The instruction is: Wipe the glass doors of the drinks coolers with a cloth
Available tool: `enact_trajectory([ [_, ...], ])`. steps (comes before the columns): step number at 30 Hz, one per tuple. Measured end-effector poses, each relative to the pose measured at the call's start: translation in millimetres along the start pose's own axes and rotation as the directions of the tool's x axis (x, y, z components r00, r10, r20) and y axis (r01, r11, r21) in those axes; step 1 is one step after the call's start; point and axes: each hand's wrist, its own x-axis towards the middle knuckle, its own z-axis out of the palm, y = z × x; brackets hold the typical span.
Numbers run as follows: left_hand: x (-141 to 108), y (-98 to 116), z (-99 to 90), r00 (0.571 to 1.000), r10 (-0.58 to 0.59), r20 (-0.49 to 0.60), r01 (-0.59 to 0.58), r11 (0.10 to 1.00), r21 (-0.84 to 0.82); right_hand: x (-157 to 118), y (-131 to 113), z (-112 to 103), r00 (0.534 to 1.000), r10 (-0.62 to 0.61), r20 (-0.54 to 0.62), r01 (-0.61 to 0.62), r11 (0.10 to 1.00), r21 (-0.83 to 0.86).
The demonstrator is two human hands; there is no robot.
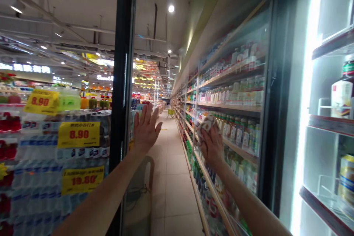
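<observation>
Right hand [211, 145]: closed around a crumpled white patterned cleaning cloth [206, 128], fingers curled over it, cloth pressed to the inner face of the glass door [231, 37].

Left hand [146, 129]: open, fingers spread, empty; palm appears flat on the same pane, though actual contact is hard to confirm through the glass.

Cloth location: upper middle of the pane, right of the door's black vertical frame [121, 81].

Door: swung open, with the lit interior of the refrigerated cabinet [323, 81] at right edge of view.

Cabinet contents: white-labelled bottle [341, 97] on an upper glass shelf [332, 121]; striped can [346, 179] on the shelf below, near its front edge.

Behind the pane: long wooden shelving of bottled drinks [232, 99] down the aisle's right side; beige floor tiles [171, 191]; yellow shopping cart [170, 113] far off.

Left of door: shrink-wrapped bottled water [38, 188] with yellow price tags [79, 134] reading 8.90 and 19.80.

Risk, judged: hard pressure on an unlatched door could swing it on its hinge, with the left hand the only visible brace. A swing toward the cabinet could jolt the can. A slack grip could drop the cloth, and the bare left palm may mark the glass.
</observation>
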Motion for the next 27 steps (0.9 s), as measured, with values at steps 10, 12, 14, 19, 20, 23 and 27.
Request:
enact_trajectory([
  [10,-31.5,51.7,5.1,1.0,0.014,0.015,-0.015,1.0,0.025,-15.8,50.5,-21.2,0.928,0.359,-0.102,-0.367,0.928,-0.067],
  [12,-31.4,50.8,4.4,0.999,0.029,0.02,-0.029,0.999,0.036,-17.9,14.3,-13.7,0.992,0.125,0.004,-0.125,0.992,-0.032],
  [14,-30.4,48.1,4.5,0.999,0.038,0.021,-0.039,0.998,0.041,-20.9,-5.1,-9.8,0.994,-0.051,0.097,0.051,0.999,0.006],
  [19,-30.3,46.2,7.2,0.998,0.048,0.043,-0.049,0.998,0.026,-26.3,53.6,-24.7,0.974,0.225,-0.028,-0.227,0.971,-0.081],
  [20,-30.6,46.8,7.7,0.998,0.041,0.049,-0.042,0.999,0.016,-26.2,71.6,-29.7,0.933,0.351,-0.084,-0.358,0.929,-0.098],
  [23,-31.2,48.4,8.7,0.998,0.016,0.053,-0.015,1.0,-0.019,-25.6,95.1,-37.7,0.786,0.589,-0.186,-0.612,0.785,-0.099],
  [27,-30.7,47.9,8.6,0.999,0.025,0.033,-0.024,1.0,-0.019,-30.2,39.7,-23.6,0.924,0.373,-0.083,-0.379,0.923,-0.072],
])
